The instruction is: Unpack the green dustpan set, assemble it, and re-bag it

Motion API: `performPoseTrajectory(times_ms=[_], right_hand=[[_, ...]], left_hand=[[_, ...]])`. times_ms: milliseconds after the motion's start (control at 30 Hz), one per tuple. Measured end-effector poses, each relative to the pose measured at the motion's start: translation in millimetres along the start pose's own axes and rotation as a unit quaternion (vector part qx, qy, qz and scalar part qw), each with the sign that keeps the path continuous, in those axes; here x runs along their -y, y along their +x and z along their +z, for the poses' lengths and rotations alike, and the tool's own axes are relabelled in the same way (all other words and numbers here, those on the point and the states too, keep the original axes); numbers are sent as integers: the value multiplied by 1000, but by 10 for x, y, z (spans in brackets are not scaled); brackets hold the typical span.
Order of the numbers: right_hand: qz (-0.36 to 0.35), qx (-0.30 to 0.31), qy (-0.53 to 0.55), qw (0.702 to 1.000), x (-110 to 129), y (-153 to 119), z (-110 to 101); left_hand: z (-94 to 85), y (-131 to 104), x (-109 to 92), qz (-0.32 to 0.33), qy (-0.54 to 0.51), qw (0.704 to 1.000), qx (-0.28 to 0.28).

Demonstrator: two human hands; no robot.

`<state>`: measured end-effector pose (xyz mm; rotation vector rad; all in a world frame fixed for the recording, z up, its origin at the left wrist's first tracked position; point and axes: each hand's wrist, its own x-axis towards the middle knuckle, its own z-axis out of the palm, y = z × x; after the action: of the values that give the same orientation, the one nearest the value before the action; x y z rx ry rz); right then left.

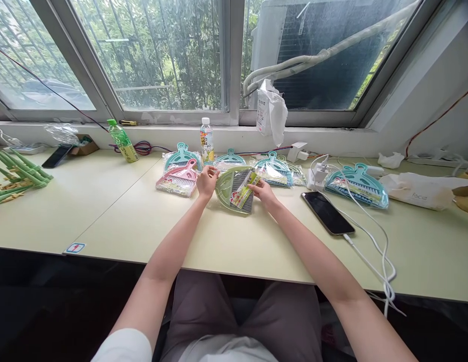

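A light green dustpan and brush set [225, 188] is held a little over the table in front of me, with grey bristles and a yellow-green printed label card [244, 191]. My left hand [206, 182] is closed in a pinch at the set's upper left edge; what exactly lies between its fingertips is too small to make out. On the other side, my right hand [263, 193] grips the set at its right edge, thumb and fingers on the label card. Just beyond my left hand lies a wrapped pink dustpan set [178, 178].
Wrapped blue-green dustpan sets [357, 186] lie along the back. Two drink bottles, one green [123, 142] and one clear [206, 141], stand near the windowsill. To the right are a phone [327, 213], white cables [385, 251] and a tissue pack [418, 190]. Green stalks [24, 173] lie left.
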<state>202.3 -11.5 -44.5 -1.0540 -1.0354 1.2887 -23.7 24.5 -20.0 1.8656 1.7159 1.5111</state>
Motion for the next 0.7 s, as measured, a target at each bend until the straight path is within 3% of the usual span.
performPoseTrajectory(times_ms=[200,367,533,700], right_hand=[[32,54,-23,998,-23,11,-36],[-8,60,-25,998,22,29,-60],[-37,-7,11,999,92,87,-198],[-46,-88,68,993,86,138,-295]], left_hand=[[27,-22,10,8,12,1000,-2],[-8,31,51,-24,-25,999,-24],[-149,182,215,-134,-70,979,-136],[-341,300,360,-249,-78,919,-296]])
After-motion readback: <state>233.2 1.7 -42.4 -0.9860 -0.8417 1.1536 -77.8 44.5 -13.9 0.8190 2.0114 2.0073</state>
